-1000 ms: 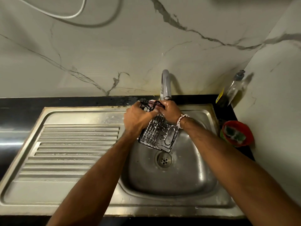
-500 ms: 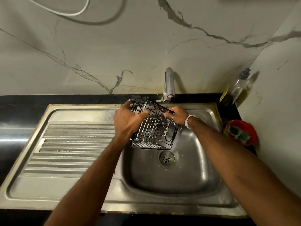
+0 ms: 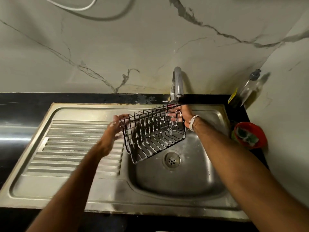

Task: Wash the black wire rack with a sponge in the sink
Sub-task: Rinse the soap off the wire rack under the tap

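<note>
I hold the black wire rack (image 3: 150,136), flecked with soap foam, tilted over the steel sink (image 3: 184,181). Its right end sits high under the tap (image 3: 177,81), where a thin stream of water falls onto it. My right hand (image 3: 182,113) grips that right end, fingers curled round the wires. My left hand (image 3: 113,129) is motion-blurred and lies with spread fingers against the rack's left end. A green and white sponge (image 3: 245,136) lies in a red bowl (image 3: 260,138) on the counter to the right, in neither hand.
A ribbed draining board (image 3: 75,148) lies left of the basin, with the drain (image 3: 171,159) below the rack. A clear pump bottle (image 3: 249,86) stands in the back right corner against the marble wall. Black counter surrounds the sink.
The rack has swung out lengthwise, its right end lifted up to the tap. My left hand has slid from gripping the rack's top to its left end, fingers spreading.
</note>
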